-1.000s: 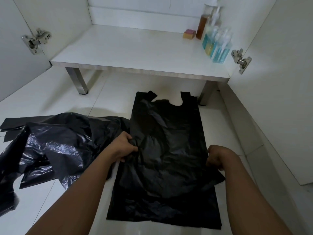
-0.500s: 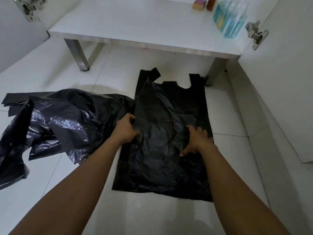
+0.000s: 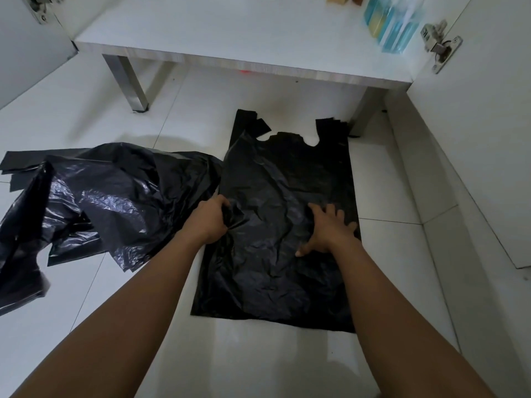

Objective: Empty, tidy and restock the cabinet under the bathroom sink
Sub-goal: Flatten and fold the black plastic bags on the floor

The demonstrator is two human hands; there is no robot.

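Our right hand (image 3: 327, 232) has shifted onto the flat bin bag (image 3: 287, 282), fingers (image 3: 330, 214) spread; left hand (image 3: 208, 219) pinches its left edge, crumpled bags (image 3: 115, 196) alongside.

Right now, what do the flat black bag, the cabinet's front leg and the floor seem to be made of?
The flat black bag looks like thin plastic film with a dull sheen; it creases finely and has cut-out handles. The cabinet leg is likely brushed metal, grey with a streaked shine. The floor is probably glazed ceramic tile, glossy white, with grout lines and faint reflections.
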